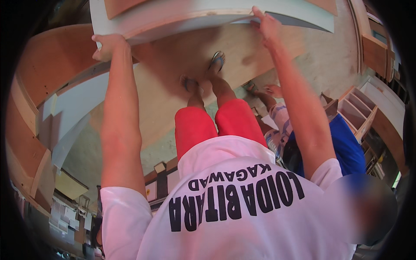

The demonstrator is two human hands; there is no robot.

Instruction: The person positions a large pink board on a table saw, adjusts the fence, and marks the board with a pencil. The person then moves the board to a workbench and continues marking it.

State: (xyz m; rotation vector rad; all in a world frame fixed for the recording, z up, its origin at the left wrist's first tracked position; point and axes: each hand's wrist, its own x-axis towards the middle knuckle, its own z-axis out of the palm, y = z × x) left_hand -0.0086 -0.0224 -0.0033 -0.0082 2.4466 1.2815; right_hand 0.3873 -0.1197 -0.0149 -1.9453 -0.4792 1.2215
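Left hand (pixel 108 45) curled over the near left corner of a large flat panel (pixel 208 15), fingers wrapped under its lower edge and closed on it; right hand (pixel 266 26) flattened against the panel's near edge further right, fingers pressed along the edge, thumb hidden, so whether it truly clamps or merely steadies cannot be told. Both arms are stretched out and well apart; the panel is carried at the top of the view, above the person's feet in sandals (pixel 216 60), which stand on a plywood sheet (pixel 173 86) lying on the floor.

Risk, as a judgement: the right-hand contact looks shallow, so the panel could slide off those fingers and tip toward that side; with the arms at full reach the load sits far from the body, and a slip would drop it toward the feet; a second person in a blue shirt (pixel 346 147) crouches just beside the right leg, within the likely fall or swing of the panel's right corner; boards (pixel 47 69) stacked at the left narrow the room for turning.

Panel: broad, thin, rigid; pale grey-white laminate face, light wooden edge showing its layered core; a brown board rests on its upper face; the far edge leaves the picture.
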